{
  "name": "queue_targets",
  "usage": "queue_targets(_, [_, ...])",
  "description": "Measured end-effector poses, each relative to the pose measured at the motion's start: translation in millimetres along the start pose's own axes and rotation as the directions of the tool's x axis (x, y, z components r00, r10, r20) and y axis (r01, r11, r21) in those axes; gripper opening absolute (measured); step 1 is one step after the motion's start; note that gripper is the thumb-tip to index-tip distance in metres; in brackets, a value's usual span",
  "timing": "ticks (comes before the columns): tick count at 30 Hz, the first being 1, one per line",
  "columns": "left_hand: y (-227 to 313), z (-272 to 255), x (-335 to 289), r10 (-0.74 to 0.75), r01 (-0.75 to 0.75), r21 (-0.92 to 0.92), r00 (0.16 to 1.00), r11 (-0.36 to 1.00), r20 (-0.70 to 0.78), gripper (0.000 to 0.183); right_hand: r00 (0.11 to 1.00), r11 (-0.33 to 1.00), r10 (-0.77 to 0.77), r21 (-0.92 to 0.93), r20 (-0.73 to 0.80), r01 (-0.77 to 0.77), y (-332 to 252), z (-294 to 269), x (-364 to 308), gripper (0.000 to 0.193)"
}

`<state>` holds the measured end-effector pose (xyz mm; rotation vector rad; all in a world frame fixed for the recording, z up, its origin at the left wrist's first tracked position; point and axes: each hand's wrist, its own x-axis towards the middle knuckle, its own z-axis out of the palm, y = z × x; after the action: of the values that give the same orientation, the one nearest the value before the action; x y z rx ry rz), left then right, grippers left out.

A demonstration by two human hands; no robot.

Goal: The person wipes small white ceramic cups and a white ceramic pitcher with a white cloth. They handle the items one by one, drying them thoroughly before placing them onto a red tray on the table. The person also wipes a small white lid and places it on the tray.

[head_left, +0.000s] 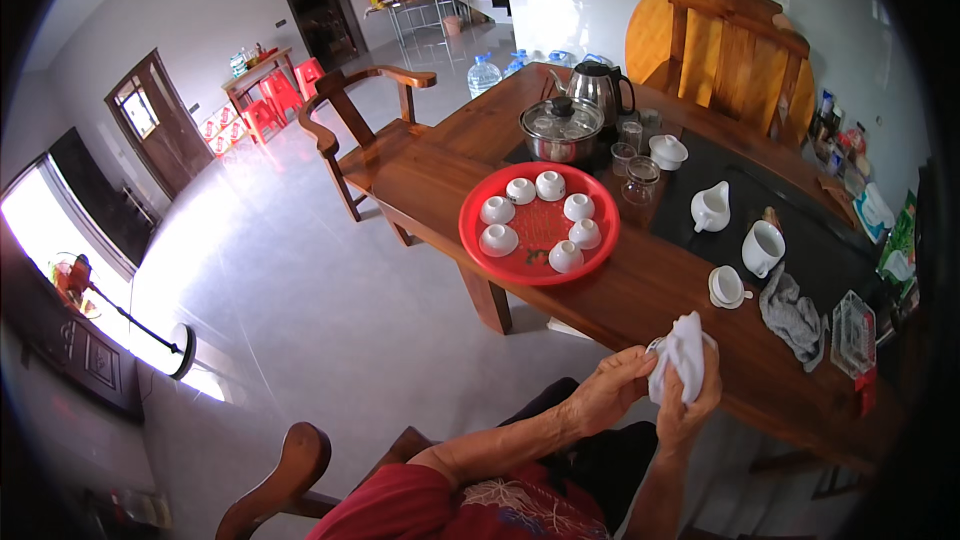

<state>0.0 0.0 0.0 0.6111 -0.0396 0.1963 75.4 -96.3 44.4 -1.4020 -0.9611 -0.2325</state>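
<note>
Just off the table's near edge, my left hand (622, 377) pinches a small white piece with dark marks, which looks like a teacup mostly covered by cloth. Wrapped around it is a white cloth (682, 352), gripped by the closed fingers of my right hand (697, 395). On the table beyond, a round red tray (540, 272) carries several white teacups (498, 239), turned upside down in a ring. To the right of my hands stand a small white lidded cup (727, 287), a white mug (763, 248) and a white pitcher (710, 208).
A grey cloth (790, 315) and a clear plastic box (853, 333) lie at the right of the wooden table (440, 210). Behind the tray are a steel pot (560, 130), a kettle (597, 90), glasses (640, 180) and a white lidded bowl (667, 151). Wooden chairs (345, 130) surround the table.
</note>
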Motion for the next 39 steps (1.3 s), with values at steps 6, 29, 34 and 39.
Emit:
queue_targets(6, [1,12,-2,0.103,-0.070,0.321,0.991,0.945,-0.089,0.017,0.933,0.899,0.353,0.250,0.072,-0.359,-1,-8,11,0.032])
queue_targets(29, [-3,-5,6,0.042,-0.048,-0.089,0.996,0.995,-0.074,0.028,0.971,0.980,0.197,0.042,-0.133,-0.193,24,8,-36,0.043])
queue_targets(34, [-5,-14,4,-0.052,0.044,-0.069,0.990,0.997,-0.129,0.040,0.977,0.883,-0.206,-0.443,-0.063,0.157,24,14,-48,0.037])
queue_targets(39, [-4,-1,2,-0.008,0.039,0.137,0.975,0.990,-0.221,0.015,0.988,0.892,-0.154,-0.430,0.008,0.142,11,-2,-27,0.037])
